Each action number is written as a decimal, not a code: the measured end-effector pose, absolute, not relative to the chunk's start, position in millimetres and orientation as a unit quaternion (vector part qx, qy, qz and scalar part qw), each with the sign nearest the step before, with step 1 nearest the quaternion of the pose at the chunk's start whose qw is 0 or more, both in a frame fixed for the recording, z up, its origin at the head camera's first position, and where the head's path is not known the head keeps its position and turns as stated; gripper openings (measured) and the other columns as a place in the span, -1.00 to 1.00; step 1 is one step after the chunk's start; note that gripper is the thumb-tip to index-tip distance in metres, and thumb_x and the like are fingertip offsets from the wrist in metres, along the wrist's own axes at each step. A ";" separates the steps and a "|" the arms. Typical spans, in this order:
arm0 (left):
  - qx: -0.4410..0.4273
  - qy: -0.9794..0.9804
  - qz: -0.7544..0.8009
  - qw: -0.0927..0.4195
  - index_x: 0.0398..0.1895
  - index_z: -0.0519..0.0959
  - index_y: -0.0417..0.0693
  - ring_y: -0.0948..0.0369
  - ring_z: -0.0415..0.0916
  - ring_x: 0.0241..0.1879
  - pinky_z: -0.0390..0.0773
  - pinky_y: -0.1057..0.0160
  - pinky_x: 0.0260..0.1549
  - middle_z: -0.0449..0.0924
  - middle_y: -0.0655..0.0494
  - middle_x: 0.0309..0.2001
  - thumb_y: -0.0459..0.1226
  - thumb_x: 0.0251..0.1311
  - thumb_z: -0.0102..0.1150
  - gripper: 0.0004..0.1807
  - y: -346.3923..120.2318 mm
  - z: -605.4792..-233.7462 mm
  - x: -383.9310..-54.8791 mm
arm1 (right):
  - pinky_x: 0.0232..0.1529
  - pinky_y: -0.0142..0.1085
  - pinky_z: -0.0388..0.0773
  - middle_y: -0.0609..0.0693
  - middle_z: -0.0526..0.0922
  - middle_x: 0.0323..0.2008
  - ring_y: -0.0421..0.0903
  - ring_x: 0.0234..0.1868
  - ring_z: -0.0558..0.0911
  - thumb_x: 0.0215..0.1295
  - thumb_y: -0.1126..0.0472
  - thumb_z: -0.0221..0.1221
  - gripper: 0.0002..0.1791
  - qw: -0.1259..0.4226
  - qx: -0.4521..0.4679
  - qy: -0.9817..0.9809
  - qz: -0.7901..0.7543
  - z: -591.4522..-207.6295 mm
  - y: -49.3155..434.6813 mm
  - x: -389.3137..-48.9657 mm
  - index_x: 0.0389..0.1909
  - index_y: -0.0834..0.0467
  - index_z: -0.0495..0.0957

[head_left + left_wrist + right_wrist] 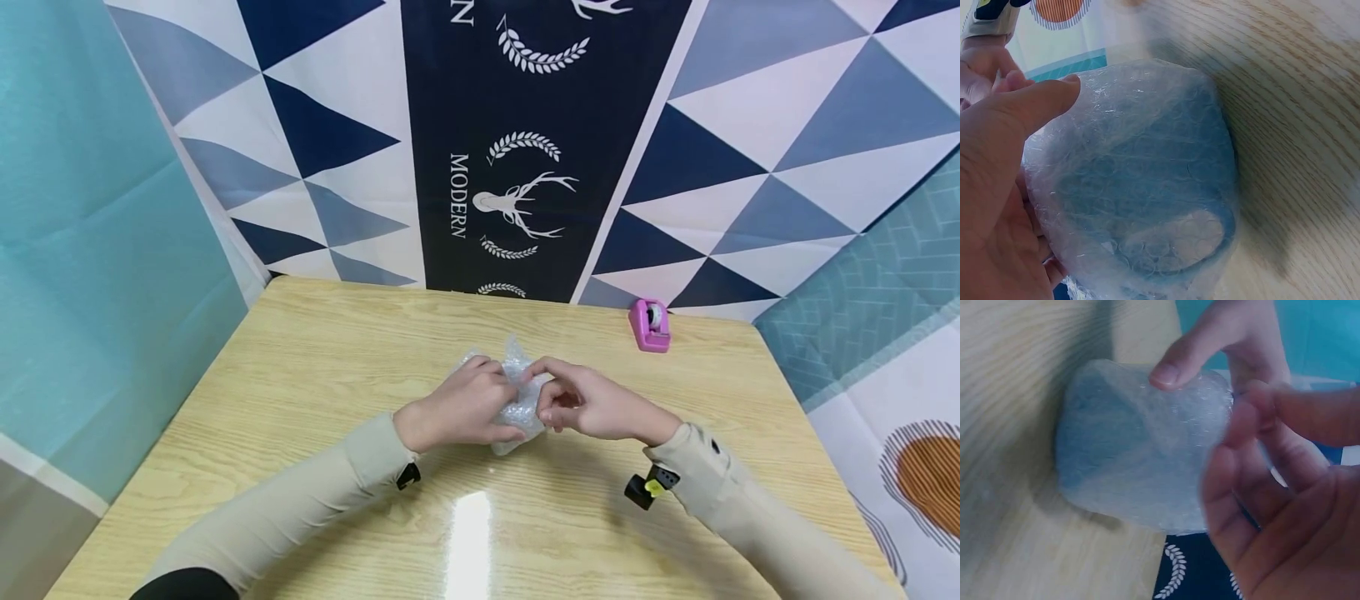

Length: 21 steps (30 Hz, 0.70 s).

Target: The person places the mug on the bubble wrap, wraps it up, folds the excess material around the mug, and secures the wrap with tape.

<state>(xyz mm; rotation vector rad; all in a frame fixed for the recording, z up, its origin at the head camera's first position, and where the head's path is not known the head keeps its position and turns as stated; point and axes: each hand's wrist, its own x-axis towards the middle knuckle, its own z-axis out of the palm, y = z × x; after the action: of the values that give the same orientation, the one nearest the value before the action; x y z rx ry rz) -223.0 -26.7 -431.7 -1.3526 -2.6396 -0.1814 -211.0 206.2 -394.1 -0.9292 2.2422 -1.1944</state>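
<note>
Taking 12 o'clock as straight away from the person, the bundle (519, 415) lies on the table (322, 358) between the two hands: a blue item (1154, 169) showing through bubble wrap (1116, 94).

The left hand (463, 407) has it by the 9 o'clock side, thumb laid over the wrap and fingers bent along the edge, so that hand is the nearer and the one in firm contact. The right hand (588, 404) is at the 3 o'clock side, fingers curled, thumb and forefinger tips close together; I cannot tell whether they pinch anything.

The relation that matters is the bundle's edge between the two grips, with the right fingertips just beside the left fingers. From above, the long axis seems to run 12 to 6, though the hands hide much of it. A pink tape dispenser (649, 327) stands at 2 o'clock, well apart.
</note>
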 end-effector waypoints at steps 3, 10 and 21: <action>-0.453 -0.886 -0.061 0.084 -0.21 0.71 0.09 0.22 0.59 -0.08 0.47 0.13 0.17 0.72 0.32 -0.30 0.25 0.14 0.37 -0.53 -26.4 -430.9 -222.4 | -0.32 -0.35 0.59 -0.03 0.64 -0.46 -0.15 -0.45 0.61 0.29 0.53 0.13 -0.35 0.230 -0.345 0.820 -0.395 -392.0 202.8 -212.8 0.40 0.24 0.22; -0.460 -0.881 -0.053 0.098 -0.19 0.69 0.09 0.22 0.57 -0.11 0.45 0.15 0.15 0.71 0.31 -0.29 0.25 0.16 0.34 -0.53 -27.2 -431.2 -221.1 | -0.37 -0.40 0.48 -0.22 0.51 -0.54 -0.33 -0.53 0.46 0.14 0.58 0.12 -0.24 0.201 -0.393 0.843 -0.307 -388.7 195.2 -217.2 0.41 0.17 0.24; -0.461 -0.881 -0.042 0.096 -0.42 0.63 0.11 0.17 0.59 -0.12 0.45 0.12 0.19 0.66 0.28 -0.44 0.20 0.50 -0.11 -0.48 -27.6 -431.1 -219.5 | -0.44 -0.40 0.49 -0.23 0.52 -0.57 -0.36 -0.57 0.45 0.08 0.57 0.13 -0.23 0.174 -0.414 0.854 -0.262 -387.1 190.9 -219.4 0.38 0.14 0.29</action>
<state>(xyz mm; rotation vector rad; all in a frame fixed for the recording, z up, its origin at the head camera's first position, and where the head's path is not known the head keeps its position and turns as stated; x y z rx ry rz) -219.5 -27.6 -431.1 -1.3651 -2.6123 -0.1248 -219.4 190.9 -387.1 -1.1734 2.4207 -0.7431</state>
